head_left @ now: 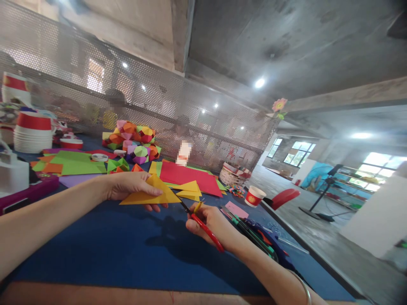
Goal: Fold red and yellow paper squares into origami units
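A folded triangle of yellow paper (149,195) is pinched between the thumb and fingers of my left hand (133,185), held above the blue table mat. My right hand (210,222) grips a pair of scissors with red handles (208,233). The dark blades point up and left, their tips at the right corner of the yellow paper. Whether they cut into it I cannot tell. Just behind lie several cut yellow paper pieces (190,189) and a stack of red sheets (190,177).
Folded paper balls (140,153) stand behind the sheets. Stacked paper cups (33,132) are at the left, a single cup (255,196) at the right. Utility knives (251,233) lie near my right forearm. A perforated metal screen (178,106) runs along the back.
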Demonstrator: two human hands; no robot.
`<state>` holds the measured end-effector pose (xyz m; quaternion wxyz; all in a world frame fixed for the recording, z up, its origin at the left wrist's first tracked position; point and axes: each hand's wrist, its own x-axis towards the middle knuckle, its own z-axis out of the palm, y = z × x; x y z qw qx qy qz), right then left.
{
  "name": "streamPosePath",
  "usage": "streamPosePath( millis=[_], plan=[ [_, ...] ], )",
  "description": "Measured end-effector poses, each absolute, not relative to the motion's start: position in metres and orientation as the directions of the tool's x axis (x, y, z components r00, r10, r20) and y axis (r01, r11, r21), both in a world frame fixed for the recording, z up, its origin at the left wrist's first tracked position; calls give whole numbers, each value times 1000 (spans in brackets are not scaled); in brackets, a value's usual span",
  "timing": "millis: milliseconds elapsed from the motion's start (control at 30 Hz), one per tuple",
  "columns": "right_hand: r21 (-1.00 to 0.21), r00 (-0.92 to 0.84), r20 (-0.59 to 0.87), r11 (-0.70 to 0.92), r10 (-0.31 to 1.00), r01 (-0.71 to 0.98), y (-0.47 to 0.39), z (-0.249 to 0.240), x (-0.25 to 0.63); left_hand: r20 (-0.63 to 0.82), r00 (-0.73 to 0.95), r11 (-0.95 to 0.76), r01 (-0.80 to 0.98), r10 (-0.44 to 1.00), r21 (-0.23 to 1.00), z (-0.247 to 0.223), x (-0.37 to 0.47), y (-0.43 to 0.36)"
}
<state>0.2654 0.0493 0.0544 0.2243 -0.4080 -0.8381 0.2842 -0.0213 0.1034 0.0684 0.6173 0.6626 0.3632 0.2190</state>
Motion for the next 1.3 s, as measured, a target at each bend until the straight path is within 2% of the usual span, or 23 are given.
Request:
streamPosePath(
  millis=[567,867,1067,1300],
  plan=[
    [-605,-594,166,557,787,569,44,58,262,-152,647,33,191,748,981,69,-14,98],
    [-613,-592,156,547,791,570,44,59,262,-111,692,-4,162,713,987,68,-17,102],
    [-634,-601,135,534,788,559,45,61,263,-110,656,-13,180,747,984,69,-20,103],
    [-599,-521,116,478,845,642,46,58,263,-127,657,2,187,743,982,68,-19,101]
  ],
)
